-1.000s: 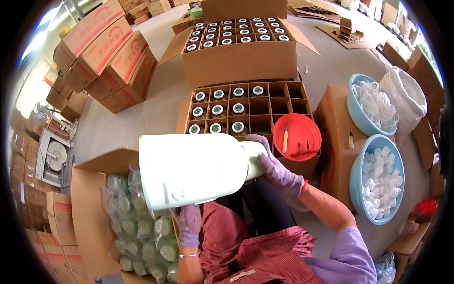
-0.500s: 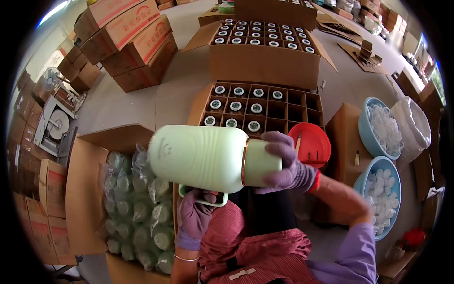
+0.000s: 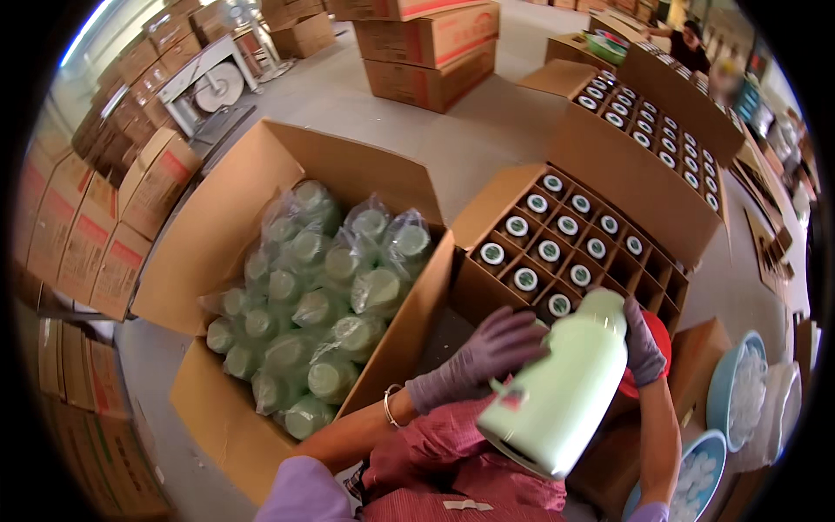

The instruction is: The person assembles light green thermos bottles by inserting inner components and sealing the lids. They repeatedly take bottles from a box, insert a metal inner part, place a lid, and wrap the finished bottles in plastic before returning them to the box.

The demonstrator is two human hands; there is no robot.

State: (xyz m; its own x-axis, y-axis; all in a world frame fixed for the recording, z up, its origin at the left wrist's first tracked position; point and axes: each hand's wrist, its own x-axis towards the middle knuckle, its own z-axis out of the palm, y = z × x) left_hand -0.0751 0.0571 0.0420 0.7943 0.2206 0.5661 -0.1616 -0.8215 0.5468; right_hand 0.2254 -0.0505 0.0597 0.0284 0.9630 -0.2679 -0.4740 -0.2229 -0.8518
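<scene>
Over my lap a pale green thermos jug (image 3: pixel 567 383) hangs tilted, its narrower top up and to the right, its base toward me. My right hand (image 3: pixel 644 346), in a purple-grey glove, is closed round the jug's top end. My left hand (image 3: pixel 496 352), gloved alike, has its fingers stretched out beside the jug's handle side; the fingertips come near the jug's wall, and I cannot tell whether they touch. The handle is mostly hidden. Left of my arm stands an open carton (image 3: pixel 270 152) of green jugs (image 3: pixel 306 307) in clear plastic bags.
Ahead, a divided carton (image 3: pixel 490 206) holds several white-topped flasks, some cells vacant; a fuller one stands behind it. A red bowl (image 3: pixel 658 335) is behind my right hand. Blue basins (image 3: pixel 724 383) of white parts stand right. Stacked cartons (image 3: pixel 426 52) rise farther back.
The view has swung left. The jug has gone from lying nearly level to tilted with its base toward me. My left hand has let go of the handle and opened.
</scene>
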